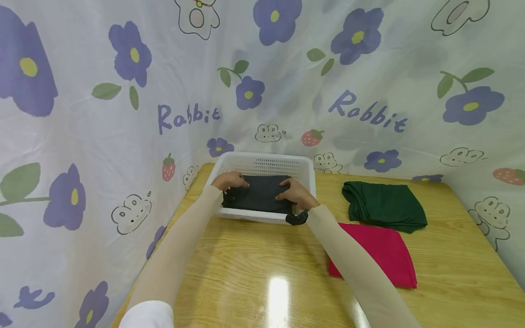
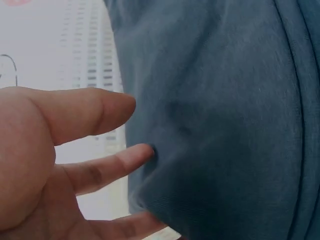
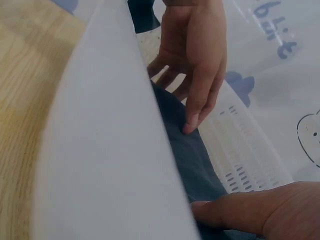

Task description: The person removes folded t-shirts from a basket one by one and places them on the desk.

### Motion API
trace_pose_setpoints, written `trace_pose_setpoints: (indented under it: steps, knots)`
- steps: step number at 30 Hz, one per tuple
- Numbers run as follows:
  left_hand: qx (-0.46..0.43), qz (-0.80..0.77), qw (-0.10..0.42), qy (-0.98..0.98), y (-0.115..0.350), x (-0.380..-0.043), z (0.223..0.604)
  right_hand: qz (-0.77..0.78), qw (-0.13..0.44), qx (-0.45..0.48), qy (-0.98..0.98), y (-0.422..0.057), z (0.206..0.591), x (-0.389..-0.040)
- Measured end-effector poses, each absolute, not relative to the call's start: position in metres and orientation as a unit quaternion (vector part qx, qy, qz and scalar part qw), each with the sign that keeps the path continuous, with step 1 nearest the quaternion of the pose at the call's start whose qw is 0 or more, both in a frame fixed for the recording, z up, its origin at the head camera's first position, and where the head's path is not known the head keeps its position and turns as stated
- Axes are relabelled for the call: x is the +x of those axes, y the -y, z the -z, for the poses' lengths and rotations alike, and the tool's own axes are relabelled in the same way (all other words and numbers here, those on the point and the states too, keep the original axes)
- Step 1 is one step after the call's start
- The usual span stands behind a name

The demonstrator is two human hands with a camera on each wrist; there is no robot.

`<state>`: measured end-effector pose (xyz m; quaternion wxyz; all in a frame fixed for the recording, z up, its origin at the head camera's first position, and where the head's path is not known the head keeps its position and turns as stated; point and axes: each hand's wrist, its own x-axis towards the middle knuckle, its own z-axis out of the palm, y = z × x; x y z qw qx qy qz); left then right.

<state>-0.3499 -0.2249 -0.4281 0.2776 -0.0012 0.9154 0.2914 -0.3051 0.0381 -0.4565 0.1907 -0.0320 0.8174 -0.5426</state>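
Note:
A folded dark cloth (image 1: 262,193) lies inside a white plastic basket (image 1: 254,216). At its left end is my left hand (image 1: 229,180), fingers spread loosely. The left wrist view shows fingertips (image 2: 145,150) against the side of the cloth (image 2: 215,115), with nothing gripped. My right hand (image 1: 298,193) reaches over the basket's right side, fingers parted above the cloth's right end. In the right wrist view its thumb (image 3: 225,212) lies on the cloth (image 3: 187,150); the basket wall (image 3: 115,135) hides much of the rest.
Right of the basket, a folded dark green cloth (image 1: 385,205) lies on the wooden table (image 1: 238,259). Nearer sits a folded red cloth (image 1: 381,255), partly covered by my right forearm. A printed curtain (image 1: 283,91) hangs behind and along the left.

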Motion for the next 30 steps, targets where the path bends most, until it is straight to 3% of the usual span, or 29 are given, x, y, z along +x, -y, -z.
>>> trace_pose_setpoints:
  steps: [10, 30]
  knots:
    - [0.019, -0.316, 0.276, -0.907, 0.237, -0.35, 0.43, 0.549, 0.18, -0.042, -0.815, -0.037, 0.456, -0.302]
    - [0.046, -0.422, 0.186, -0.886, 0.251, -0.335, 0.404, 0.528, 0.048, -0.084, -0.844, -0.047, 0.438, -0.292]
